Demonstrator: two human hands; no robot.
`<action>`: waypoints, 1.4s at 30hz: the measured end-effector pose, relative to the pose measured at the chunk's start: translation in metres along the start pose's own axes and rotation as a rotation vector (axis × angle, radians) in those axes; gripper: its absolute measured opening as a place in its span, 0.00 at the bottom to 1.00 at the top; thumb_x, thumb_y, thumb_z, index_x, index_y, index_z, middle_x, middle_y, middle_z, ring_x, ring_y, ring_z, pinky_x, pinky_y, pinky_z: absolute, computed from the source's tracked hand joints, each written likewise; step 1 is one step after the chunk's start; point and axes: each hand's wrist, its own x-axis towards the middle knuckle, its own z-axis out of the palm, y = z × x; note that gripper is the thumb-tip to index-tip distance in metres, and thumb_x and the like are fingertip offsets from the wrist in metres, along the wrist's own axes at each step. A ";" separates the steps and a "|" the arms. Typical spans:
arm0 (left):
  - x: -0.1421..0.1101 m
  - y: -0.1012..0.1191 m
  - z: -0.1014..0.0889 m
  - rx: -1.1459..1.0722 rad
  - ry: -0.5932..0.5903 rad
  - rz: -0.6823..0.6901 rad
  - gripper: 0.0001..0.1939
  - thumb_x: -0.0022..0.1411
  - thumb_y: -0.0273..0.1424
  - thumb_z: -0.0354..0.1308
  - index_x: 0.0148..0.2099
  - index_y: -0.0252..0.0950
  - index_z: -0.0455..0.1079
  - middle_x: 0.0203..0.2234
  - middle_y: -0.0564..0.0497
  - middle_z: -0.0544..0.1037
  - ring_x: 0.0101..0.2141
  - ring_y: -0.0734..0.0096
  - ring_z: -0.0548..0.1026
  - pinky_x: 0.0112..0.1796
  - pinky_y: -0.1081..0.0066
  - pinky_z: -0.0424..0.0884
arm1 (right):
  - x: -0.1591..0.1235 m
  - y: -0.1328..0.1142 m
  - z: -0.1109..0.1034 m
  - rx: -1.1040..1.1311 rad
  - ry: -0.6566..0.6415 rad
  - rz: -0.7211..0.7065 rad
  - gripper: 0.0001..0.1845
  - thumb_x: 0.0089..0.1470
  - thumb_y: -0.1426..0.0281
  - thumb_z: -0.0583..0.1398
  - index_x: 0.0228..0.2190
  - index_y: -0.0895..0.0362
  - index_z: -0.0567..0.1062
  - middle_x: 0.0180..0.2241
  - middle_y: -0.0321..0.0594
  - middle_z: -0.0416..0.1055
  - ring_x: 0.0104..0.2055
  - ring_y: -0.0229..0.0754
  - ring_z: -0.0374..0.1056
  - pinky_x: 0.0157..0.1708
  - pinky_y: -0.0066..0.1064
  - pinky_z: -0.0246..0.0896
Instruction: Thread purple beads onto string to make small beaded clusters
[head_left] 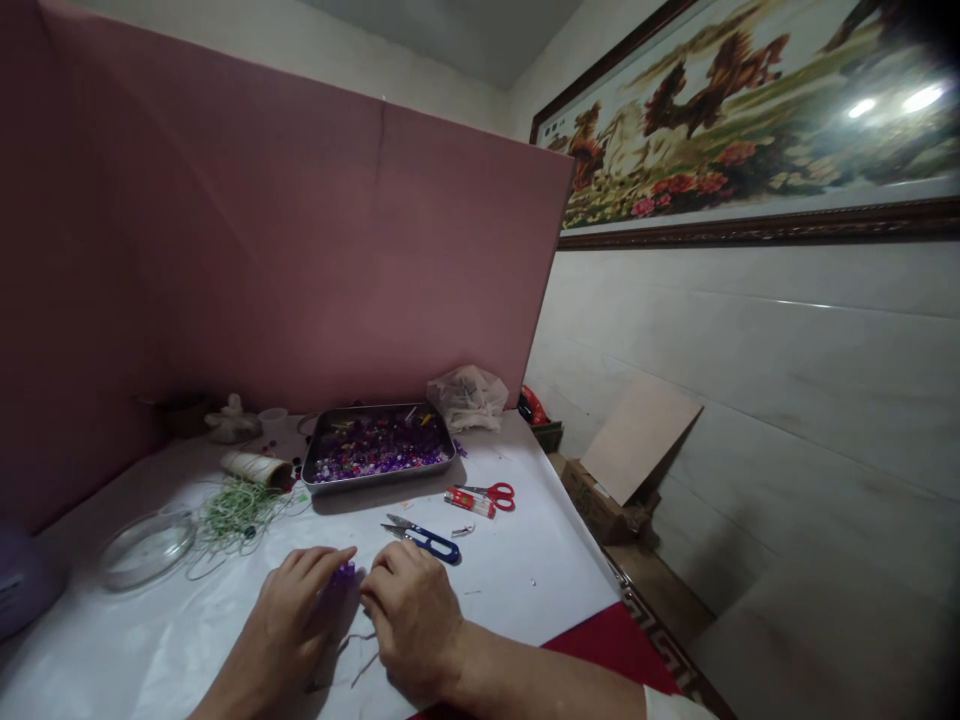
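Several clear purple beads (345,570) show at the fingertips of my left hand (292,605), which is closed around them and hides most of the piece. Close beside it, my right hand (412,610) is pinched shut, thumb against curled fingers; what it grips is hidden. Thin cord ends (361,655) hang loose on the white table cover between my wrists. Just beyond my right hand lie blue-handled thread snips (431,543), blades pointing left.
A dark metal tray (382,483) of mostly purple beads stands at the back. Red scissors (501,496) and a red lighter (470,502) lie right of it. Left are tangled green cord (238,510), a cardboard tube (256,468) and a clear round dish (148,550). A plastic bag (469,398) sits behind.
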 end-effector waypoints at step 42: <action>0.003 0.014 -0.005 -0.080 0.042 -0.037 0.09 0.56 0.30 0.58 0.41 0.39 0.73 0.33 0.47 0.78 0.35 0.60 0.73 0.35 0.62 0.69 | -0.001 -0.002 -0.002 0.047 -0.002 0.008 0.04 0.55 0.74 0.56 0.30 0.57 0.71 0.34 0.40 0.66 0.38 0.42 0.61 0.38 0.32 0.56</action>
